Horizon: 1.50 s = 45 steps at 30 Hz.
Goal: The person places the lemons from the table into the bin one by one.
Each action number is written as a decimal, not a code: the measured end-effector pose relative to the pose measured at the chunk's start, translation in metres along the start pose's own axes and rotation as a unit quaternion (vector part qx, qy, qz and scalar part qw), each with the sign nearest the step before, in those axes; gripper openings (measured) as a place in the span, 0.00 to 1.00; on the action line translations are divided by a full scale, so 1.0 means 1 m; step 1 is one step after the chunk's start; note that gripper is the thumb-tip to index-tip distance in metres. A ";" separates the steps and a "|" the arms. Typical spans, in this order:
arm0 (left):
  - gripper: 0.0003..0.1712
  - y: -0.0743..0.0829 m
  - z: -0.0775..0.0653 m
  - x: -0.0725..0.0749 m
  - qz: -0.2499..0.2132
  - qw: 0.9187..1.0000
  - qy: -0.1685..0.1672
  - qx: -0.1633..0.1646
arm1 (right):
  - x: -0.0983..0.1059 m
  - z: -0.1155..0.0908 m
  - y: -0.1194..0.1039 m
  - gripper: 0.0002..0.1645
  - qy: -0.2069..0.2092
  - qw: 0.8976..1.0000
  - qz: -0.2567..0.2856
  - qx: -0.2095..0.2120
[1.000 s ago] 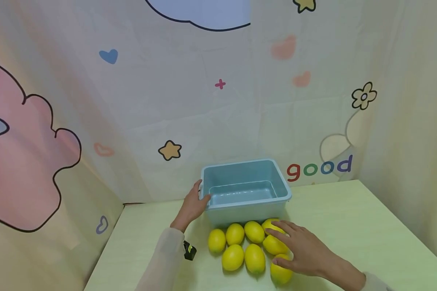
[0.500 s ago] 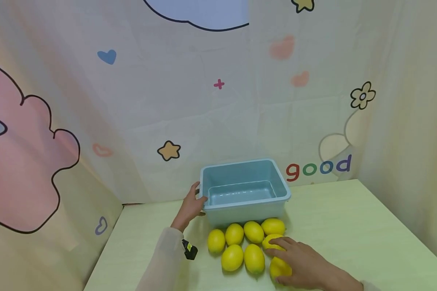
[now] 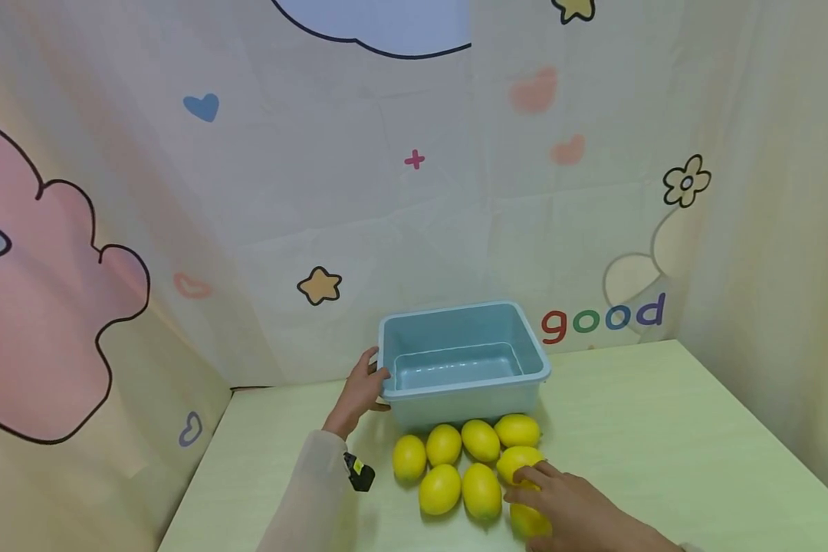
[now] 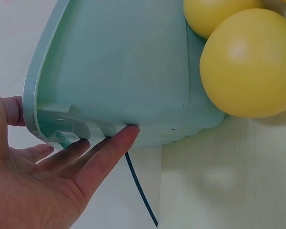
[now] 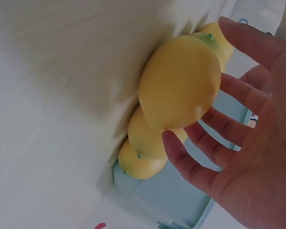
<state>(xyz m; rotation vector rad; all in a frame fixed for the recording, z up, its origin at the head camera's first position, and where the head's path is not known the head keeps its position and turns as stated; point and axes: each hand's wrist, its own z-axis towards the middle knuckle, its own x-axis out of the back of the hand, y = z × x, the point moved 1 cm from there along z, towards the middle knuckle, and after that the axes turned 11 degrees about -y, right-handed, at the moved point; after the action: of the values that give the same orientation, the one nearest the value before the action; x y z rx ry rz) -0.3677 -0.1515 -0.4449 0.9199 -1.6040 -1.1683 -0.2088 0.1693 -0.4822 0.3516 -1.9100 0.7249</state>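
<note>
A light blue plastic bin (image 3: pixel 455 387) stands empty at the back of the pale green table (image 3: pixel 662 445). My left hand (image 3: pixel 362 387) rests against the bin's left end; in the left wrist view its straight fingers (image 4: pixel 107 150) touch the bin wall (image 4: pixel 114 67) under the rim. Several yellow lemons (image 3: pixel 455 464) lie in two rows in front of the bin. My right hand (image 3: pixel 569 510) lies over the near right lemons (image 3: pixel 517 462). In the right wrist view its spread fingers (image 5: pixel 238 95) reach round one lemon (image 5: pixel 181 81) without closing on it.
A cartoon-printed curtain (image 3: pixel 414 192) walls the table at the back and on both sides. A small black device (image 3: pixel 360 474) sits at my left wrist. Bare tabletop lies right of the lemons and left of the bin.
My right hand has drawn back toward me, from the far right lemon next to the bin to the near right ones. The left hand stays at the bin.
</note>
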 end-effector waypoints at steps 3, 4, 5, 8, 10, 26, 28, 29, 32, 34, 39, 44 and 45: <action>0.39 0.000 0.000 -0.001 -0.003 1.000 0.001 0.001 | -0.004 0.002 0.000 0.31 -0.009 1.000 0.008 -0.003; 0.39 0.000 0.000 -0.001 -0.003 1.000 0.002 0.001 | -0.005 0.003 0.000 0.30 -0.011 1.000 0.007 -0.002; 0.39 0.000 0.000 -0.001 -0.002 1.000 0.002 -0.001 | -0.006 0.004 0.000 0.29 -0.013 1.000 0.003 -0.002; 0.39 0.001 0.000 -0.001 -0.003 1.000 0.005 0.002 | -0.009 0.007 0.000 0.29 -0.016 1.000 -0.005 -0.002; 0.39 0.001 0.000 -0.002 -0.001 1.000 0.004 0.001 | -0.011 0.008 0.001 0.28 -0.015 1.000 -0.015 -0.003; 0.39 -0.001 0.000 0.000 -0.005 1.000 0.000 0.000 | -0.023 0.016 0.006 0.28 -0.039 0.999 0.019 0.014; 0.39 -0.001 0.000 0.000 -0.006 1.000 0.001 0.001 | -0.022 0.015 0.005 0.28 -0.039 0.999 0.014 0.014; 0.39 -0.001 0.000 0.000 -0.006 1.000 0.001 0.001 | -0.021 0.015 0.005 0.28 -0.039 0.999 0.013 0.012; 0.39 -0.002 0.001 0.001 -0.005 1.000 0.003 0.000 | -0.015 0.012 0.002 0.27 -0.037 0.999 0.006 0.004; 0.39 -0.002 0.001 0.001 -0.002 1.000 0.005 -0.002 | -0.009 0.010 0.000 0.25 -0.033 0.999 0.001 -0.001; 0.39 -0.001 0.000 0.000 0.006 1.000 0.011 -0.007 | 0.007 0.005 -0.003 0.24 0.002 1.000 -0.028 0.007; 0.38 -0.002 -0.001 0.000 0.011 1.000 0.010 -0.011 | 0.025 0.003 -0.005 0.26 0.047 0.997 -0.058 0.026; 0.38 -0.002 -0.001 0.000 0.010 1.000 0.011 -0.011 | 0.029 0.003 -0.006 0.26 0.055 0.996 -0.061 0.027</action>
<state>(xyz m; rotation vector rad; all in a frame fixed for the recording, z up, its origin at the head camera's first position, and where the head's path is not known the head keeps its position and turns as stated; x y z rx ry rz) -0.3666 -0.1518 -0.4465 0.8964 -1.5769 -1.1562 -0.2205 0.1654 -0.4549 0.4495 -1.7513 0.7014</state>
